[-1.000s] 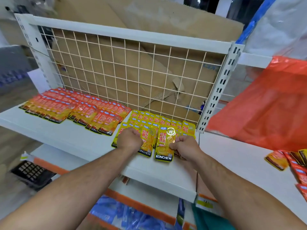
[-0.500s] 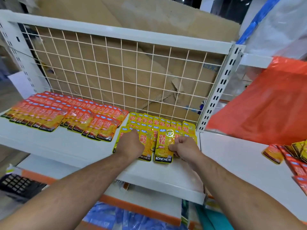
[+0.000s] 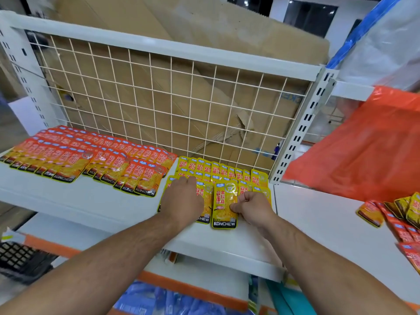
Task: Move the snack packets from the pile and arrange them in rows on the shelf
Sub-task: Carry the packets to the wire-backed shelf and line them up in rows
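Overlapping rows of red snack packets point(image 3: 91, 155) cover the left half of the white shelf point(image 3: 95, 201). Yellow snack packets point(image 3: 218, 169) lie in rows on its right half, against the wire grid. My left hand point(image 3: 181, 201) rests palm down on the front yellow packets. My right hand point(image 3: 252, 206) pinches the right edge of the front yellow KONCHEW packet point(image 3: 223, 205), which lies flat near the shelf's front edge. A loose pile of red and yellow packets point(image 3: 400, 219) sits on the neighbouring shelf at far right.
A wire grid back panel point(image 3: 170, 105) with cardboard behind it closes the rear. A perforated upright post point(image 3: 302, 130) divides the two shelves. An orange plastic bag point(image 3: 363, 155) hangs at right. Lower shelves with blue packets point(image 3: 159, 301) lie below.
The view has drifted slightly. Both hands stay on the front yellow packets, and my right hand has shifted a little along the KONCHEW packet's edge.
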Tool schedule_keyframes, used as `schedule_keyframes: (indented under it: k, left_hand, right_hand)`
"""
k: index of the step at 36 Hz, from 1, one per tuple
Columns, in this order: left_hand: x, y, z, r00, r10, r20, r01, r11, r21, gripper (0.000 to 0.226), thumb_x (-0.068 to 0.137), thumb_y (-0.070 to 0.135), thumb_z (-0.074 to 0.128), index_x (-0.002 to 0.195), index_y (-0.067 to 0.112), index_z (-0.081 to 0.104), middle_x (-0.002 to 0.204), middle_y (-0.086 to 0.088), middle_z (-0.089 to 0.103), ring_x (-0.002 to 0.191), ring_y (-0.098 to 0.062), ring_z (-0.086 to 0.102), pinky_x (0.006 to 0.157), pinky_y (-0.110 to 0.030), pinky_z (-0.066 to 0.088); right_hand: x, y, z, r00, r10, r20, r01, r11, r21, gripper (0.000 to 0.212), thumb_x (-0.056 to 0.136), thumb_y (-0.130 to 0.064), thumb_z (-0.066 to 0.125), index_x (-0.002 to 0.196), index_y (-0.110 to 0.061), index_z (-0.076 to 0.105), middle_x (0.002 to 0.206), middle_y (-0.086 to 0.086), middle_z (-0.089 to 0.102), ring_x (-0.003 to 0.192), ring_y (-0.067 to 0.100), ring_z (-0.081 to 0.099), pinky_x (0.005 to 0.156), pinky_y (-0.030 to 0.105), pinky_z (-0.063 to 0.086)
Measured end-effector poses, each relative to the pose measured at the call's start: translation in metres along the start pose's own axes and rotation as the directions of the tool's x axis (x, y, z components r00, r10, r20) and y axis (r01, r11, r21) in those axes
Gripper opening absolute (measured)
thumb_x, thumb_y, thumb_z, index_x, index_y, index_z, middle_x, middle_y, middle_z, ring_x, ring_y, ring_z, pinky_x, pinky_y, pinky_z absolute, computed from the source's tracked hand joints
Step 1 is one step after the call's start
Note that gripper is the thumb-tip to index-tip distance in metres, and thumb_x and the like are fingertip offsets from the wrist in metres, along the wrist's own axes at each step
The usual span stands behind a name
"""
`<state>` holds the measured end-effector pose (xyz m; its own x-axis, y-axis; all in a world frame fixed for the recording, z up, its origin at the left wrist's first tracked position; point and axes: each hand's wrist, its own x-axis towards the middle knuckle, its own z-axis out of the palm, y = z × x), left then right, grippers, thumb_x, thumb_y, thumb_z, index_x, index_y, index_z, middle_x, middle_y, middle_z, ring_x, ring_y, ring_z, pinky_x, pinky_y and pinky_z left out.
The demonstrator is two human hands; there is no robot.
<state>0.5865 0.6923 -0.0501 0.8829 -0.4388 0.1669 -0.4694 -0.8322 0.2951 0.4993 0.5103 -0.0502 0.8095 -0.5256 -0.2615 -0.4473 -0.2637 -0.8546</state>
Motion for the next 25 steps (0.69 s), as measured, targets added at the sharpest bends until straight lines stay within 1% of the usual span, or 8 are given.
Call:
schedule_keyframes:
  k: [3, 5, 7, 10, 13, 18, 21, 25]
  left_hand:
    - [0.003, -0.006, -0.004, 0.987, 0.145, -0.07, -0.138, 0.986, 0.093, 0.049, 0.093, 0.041, 0.047, 0.137, 0.022, 0.047, 0.14, 0.0, 0.05, 0.13, -0.022, 0.042, 0.101, -0.041, 0.035]
    - [0.005, -0.009, -0.009, 0.983, 0.178, -0.037, -0.174, 0.981, 0.082, 0.057, 0.094, 0.043, 0.044, 0.148, 0.026, 0.037, 0.156, 0.001, 0.035, 0.144, -0.02, 0.027, 0.114, -0.045, 0.022]
    - [0.008, -0.011, -0.012, 0.981, 0.195, 0.02, -0.196, 0.976, 0.092, 0.061, 0.096, 0.046, 0.04, 0.153, 0.027, 0.028, 0.162, 0.001, 0.024, 0.149, -0.02, 0.016, 0.119, -0.049, 0.012]
    - [0.011, -0.017, -0.014, 0.972, 0.224, 0.078, -0.231, 0.968, 0.099, 0.063, 0.097, 0.048, 0.035, 0.156, 0.029, 0.022, 0.165, 0.002, 0.016, 0.152, -0.021, 0.009, 0.121, -0.053, 0.005]
    - [0.01, -0.024, -0.012, 0.968, 0.234, 0.096, -0.243, 0.965, 0.097, 0.064, 0.097, 0.05, 0.034, 0.156, 0.03, 0.021, 0.165, 0.002, 0.014, 0.152, -0.02, 0.008, 0.121, -0.054, 0.006]
    - [0.011, -0.037, -0.016, 0.966, 0.228, 0.123, -0.241, 0.964, 0.109, 0.066, 0.096, 0.052, 0.033, 0.156, 0.029, 0.019, 0.165, 0.001, 0.017, 0.152, -0.02, 0.011, 0.121, -0.054, 0.006]
    - [0.011, -0.041, -0.019, 0.968, 0.215, 0.133, -0.229, 0.969, 0.097, 0.066, 0.096, 0.052, 0.033, 0.156, 0.029, 0.018, 0.165, 0.001, 0.016, 0.152, -0.019, 0.01, 0.122, -0.054, 0.004]
    - [0.014, -0.04, -0.023, 0.969, 0.202, 0.14, -0.215, 0.973, 0.084, 0.068, 0.095, 0.052, 0.034, 0.157, 0.029, 0.018, 0.165, 0.001, 0.015, 0.151, -0.018, 0.01, 0.122, -0.054, 0.004]
  right_hand:
    - [-0.001, -0.002, 0.006, 1.0, 0.008, -0.018, -0.009, 1.0, -0.02, 0.027, 0.078, -0.007, 0.08, 0.069, -0.015, 0.056, 0.059, -0.001, 0.053, 0.052, 0.015, 0.044, 0.051, 0.024, 0.033]
    - [-0.003, -0.004, 0.011, 0.999, 0.014, -0.031, -0.015, 0.999, -0.032, 0.029, 0.078, -0.007, 0.079, 0.066, -0.016, 0.054, 0.059, -0.001, 0.053, 0.052, 0.015, 0.045, 0.052, 0.024, 0.034]
    - [-0.004, -0.007, 0.015, 0.999, 0.027, -0.039, -0.029, 0.999, -0.036, 0.028, 0.078, -0.007, 0.079, 0.068, -0.016, 0.055, 0.061, 0.0, 0.055, 0.053, 0.016, 0.046, 0.052, 0.024, 0.035]
    - [-0.006, -0.008, 0.021, 0.998, 0.047, -0.053, -0.048, 0.998, -0.032, 0.02, 0.077, -0.007, 0.08, 0.076, -0.012, 0.061, 0.069, 0.006, 0.061, 0.062, 0.02, 0.052, 0.058, 0.028, 0.041]
    - [-0.006, -0.008, 0.026, 0.995, 0.079, -0.067, -0.081, 0.996, -0.025, 0.015, 0.076, -0.007, 0.08, 0.079, -0.01, 0.065, 0.072, 0.009, 0.064, 0.065, 0.021, 0.055, 0.061, 0.032, 0.045]
    - [-0.001, -0.016, 0.036, 0.988, 0.113, -0.101, -0.117, 0.992, -0.041, 0.027, 0.075, -0.009, 0.081, 0.073, -0.016, 0.055, 0.069, 0.003, 0.059, 0.062, 0.02, 0.051, 0.059, 0.029, 0.042]
    - [0.001, -0.02, 0.044, 0.982, 0.105, -0.154, -0.129, 0.979, -0.157, 0.027, 0.075, -0.019, 0.082, 0.069, -0.018, 0.055, 0.071, 0.003, 0.062, 0.067, 0.022, 0.056, 0.06, 0.028, 0.043]
    - [-0.001, -0.029, 0.045, 0.977, 0.02, -0.212, -0.099, 0.923, -0.371, 0.019, 0.078, -0.02, 0.072, 0.066, -0.013, 0.059, 0.066, 0.004, 0.061, 0.06, 0.02, 0.055, 0.045, 0.022, 0.033]
